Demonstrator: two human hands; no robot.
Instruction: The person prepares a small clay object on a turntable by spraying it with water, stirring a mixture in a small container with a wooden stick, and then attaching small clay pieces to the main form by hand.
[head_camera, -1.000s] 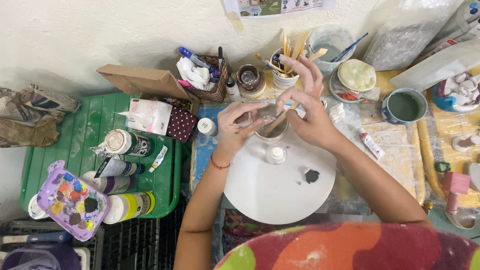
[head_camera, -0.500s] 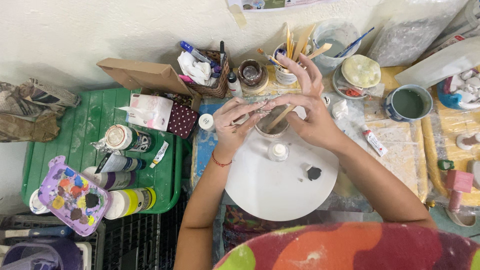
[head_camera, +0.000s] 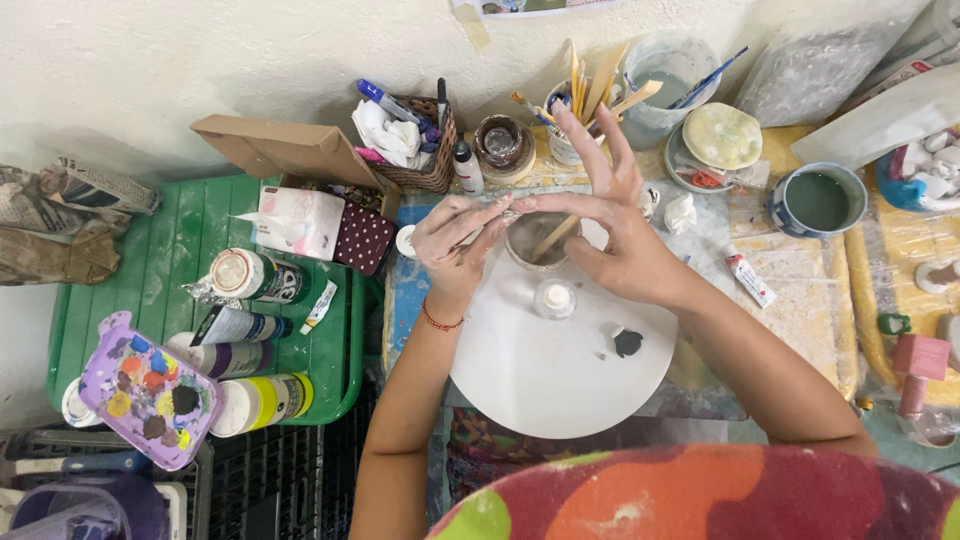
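hands: your left hand (head_camera: 455, 245) and right hand (head_camera: 610, 235) pinch something tiny, can't tell what | over the glass jar (head_camera: 537, 240) | risk: elbow the jar, it tips onto the white disc (head_camera: 560, 355)

I cannot tell what my left hand (head_camera: 455, 245) and right hand (head_camera: 615, 235) pinch between the fingertips; the piece is too small and the fingers cover it. The small round cup of grey water (head_camera: 533, 240) is partly hidden under my right hand, and the lower end of the flat wooden stick (head_camera: 552, 240) inside it is not clear. At 3 o'clock, the blue bowl with white pieces (head_camera: 925, 170) is cut by the picture edge. At 8 o'clock, the dark plastic crates (head_camera: 250, 490) run out of the frame. The small dark lump (head_camera: 627, 343) on the round white board (head_camera: 540, 380) is too small to identify.
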